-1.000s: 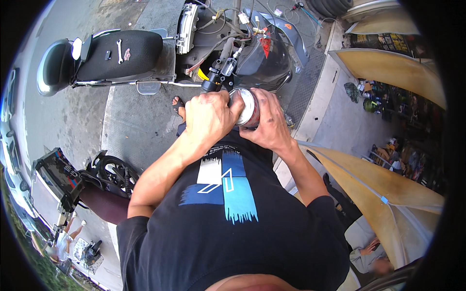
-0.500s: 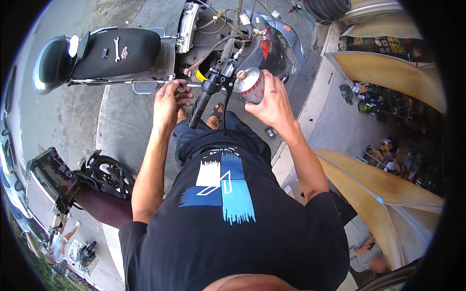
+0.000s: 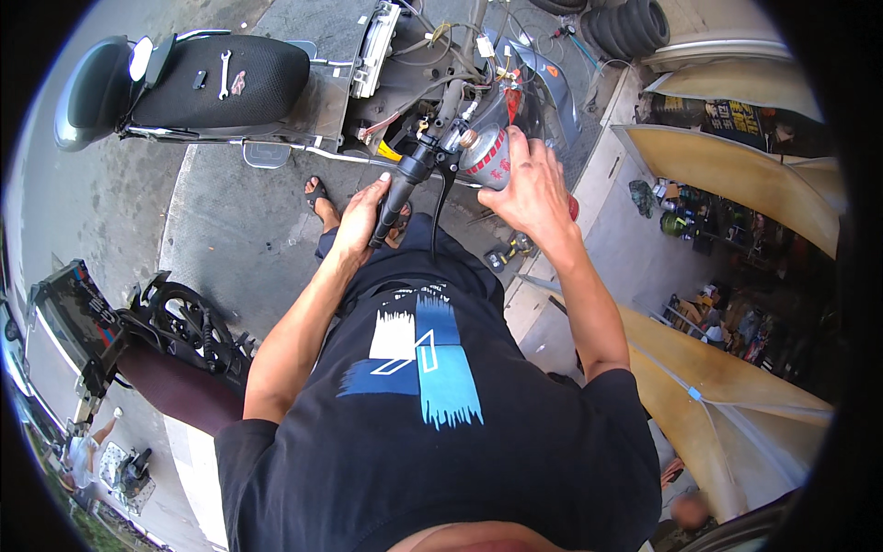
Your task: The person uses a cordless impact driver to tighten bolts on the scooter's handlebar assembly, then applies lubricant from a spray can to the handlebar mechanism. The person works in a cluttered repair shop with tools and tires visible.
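My right hand is wrapped round a grey can with red stripes. The can lies tilted, its brownish neck at the brake lever's fluid reservoir; whether anything flows out cannot be seen. My left hand is closed against the black handlebar grip, with its thumb uppermost and the other fingers partly hidden. Below the can, the black brake lever curves toward me. This handlebar belongs to a partly stripped scooter with bare wiring.
A wrench and small items lie on the scooter seat. A yellow-and-black power tool stands on the floor by my legs. Stacked tyres are at the back right. Another motorbike is on the left, and a cluttered shop interior on the right.
My left hand has moved right onto the handlebar grip. My right hand has tipped the can over from nearly upright, its neck now toward the reservoir. The view has shifted slightly.
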`<state>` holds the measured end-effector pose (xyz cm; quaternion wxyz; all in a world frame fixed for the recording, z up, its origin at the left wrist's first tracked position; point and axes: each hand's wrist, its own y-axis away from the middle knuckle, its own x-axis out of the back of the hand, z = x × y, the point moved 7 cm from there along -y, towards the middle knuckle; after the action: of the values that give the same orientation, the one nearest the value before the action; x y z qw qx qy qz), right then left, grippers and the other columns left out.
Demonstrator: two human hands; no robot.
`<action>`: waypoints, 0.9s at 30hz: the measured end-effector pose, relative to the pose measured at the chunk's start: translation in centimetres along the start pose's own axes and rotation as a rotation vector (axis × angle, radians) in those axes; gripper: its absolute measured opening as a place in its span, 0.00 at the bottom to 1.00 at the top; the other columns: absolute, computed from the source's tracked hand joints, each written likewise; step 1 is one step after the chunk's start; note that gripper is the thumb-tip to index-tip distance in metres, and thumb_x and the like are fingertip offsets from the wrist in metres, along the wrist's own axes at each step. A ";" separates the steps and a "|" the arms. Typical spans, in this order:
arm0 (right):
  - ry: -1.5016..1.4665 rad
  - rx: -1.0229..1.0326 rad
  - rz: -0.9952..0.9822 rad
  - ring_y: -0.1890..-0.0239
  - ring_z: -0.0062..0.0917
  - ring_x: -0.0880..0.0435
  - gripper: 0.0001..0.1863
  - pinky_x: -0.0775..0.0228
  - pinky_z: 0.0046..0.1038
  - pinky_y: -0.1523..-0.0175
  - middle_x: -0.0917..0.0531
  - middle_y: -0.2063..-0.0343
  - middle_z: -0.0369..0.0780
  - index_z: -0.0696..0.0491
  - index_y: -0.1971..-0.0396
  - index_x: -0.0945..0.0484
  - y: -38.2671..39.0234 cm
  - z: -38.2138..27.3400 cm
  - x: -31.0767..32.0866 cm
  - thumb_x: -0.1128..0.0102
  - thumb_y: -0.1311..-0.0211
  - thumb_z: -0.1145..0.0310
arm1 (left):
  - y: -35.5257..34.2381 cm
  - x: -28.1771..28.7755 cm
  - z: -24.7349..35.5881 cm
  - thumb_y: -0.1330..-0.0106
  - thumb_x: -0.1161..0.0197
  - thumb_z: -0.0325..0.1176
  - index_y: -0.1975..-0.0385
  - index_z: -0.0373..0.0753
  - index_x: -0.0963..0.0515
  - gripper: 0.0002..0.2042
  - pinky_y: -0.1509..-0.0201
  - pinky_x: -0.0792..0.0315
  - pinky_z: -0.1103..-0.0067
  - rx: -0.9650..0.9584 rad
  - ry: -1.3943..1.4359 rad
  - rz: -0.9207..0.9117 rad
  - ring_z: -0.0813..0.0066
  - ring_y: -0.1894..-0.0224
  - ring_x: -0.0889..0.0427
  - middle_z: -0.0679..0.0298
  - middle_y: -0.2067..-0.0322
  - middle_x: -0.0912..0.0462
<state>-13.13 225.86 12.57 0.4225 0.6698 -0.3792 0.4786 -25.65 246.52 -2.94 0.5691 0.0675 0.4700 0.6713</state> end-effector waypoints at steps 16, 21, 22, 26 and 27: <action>0.155 0.066 -0.041 0.45 0.54 0.21 0.52 0.29 0.51 0.39 0.22 0.50 0.58 0.58 0.30 0.34 -0.9 0.1 2.1 0.19 0.56 0.55 | -1.5 -1.1 -2.9 0.17 0.56 0.56 0.60 0.31 0.20 0.30 0.83 0.31 0.81 -0.029 -0.051 -0.005 0.72 0.82 0.21 0.58 0.78 0.20; 0.195 0.062 -0.085 0.45 0.54 0.21 0.54 0.30 0.50 0.39 0.22 0.50 0.58 0.58 0.29 0.35 -1.1 -0.1 2.4 0.20 0.57 0.56 | -0.9 -1.7 -2.6 0.17 0.55 0.57 0.61 0.33 0.19 0.29 0.82 0.31 0.82 -0.050 -0.054 0.015 0.75 0.82 0.22 0.61 0.78 0.19; 0.204 0.059 -0.086 0.45 0.54 0.21 0.54 0.30 0.50 0.38 0.22 0.50 0.58 0.58 0.28 0.35 -1.1 0.0 2.5 0.20 0.58 0.58 | -0.8 -1.8 -2.6 0.18 0.55 0.57 0.62 0.34 0.19 0.29 0.82 0.31 0.82 -0.050 -0.064 0.009 0.76 0.82 0.22 0.62 0.78 0.19; 0.227 0.073 -0.098 0.44 0.55 0.22 0.55 0.30 0.50 0.38 0.22 0.48 0.59 0.59 0.28 0.36 -1.2 -0.1 2.6 0.20 0.57 0.57 | -0.9 -2.0 -2.8 0.18 0.55 0.58 0.63 0.36 0.18 0.29 0.80 0.31 0.82 -0.059 -0.057 0.025 0.78 0.81 0.23 0.65 0.78 0.20; 0.227 0.076 -0.101 0.44 0.55 0.22 0.55 0.30 0.50 0.37 0.23 0.48 0.59 0.59 0.27 0.36 -1.2 0.0 2.7 0.20 0.57 0.57 | -0.8 -2.1 -2.8 0.18 0.54 0.58 0.63 0.36 0.18 0.29 0.80 0.31 0.82 -0.064 -0.057 0.027 0.78 0.81 0.23 0.65 0.78 0.20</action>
<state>-11.32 226.04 14.89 0.4607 0.6449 -0.2764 0.5436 -26.09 243.14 -4.15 0.5749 0.0744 0.4309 0.6916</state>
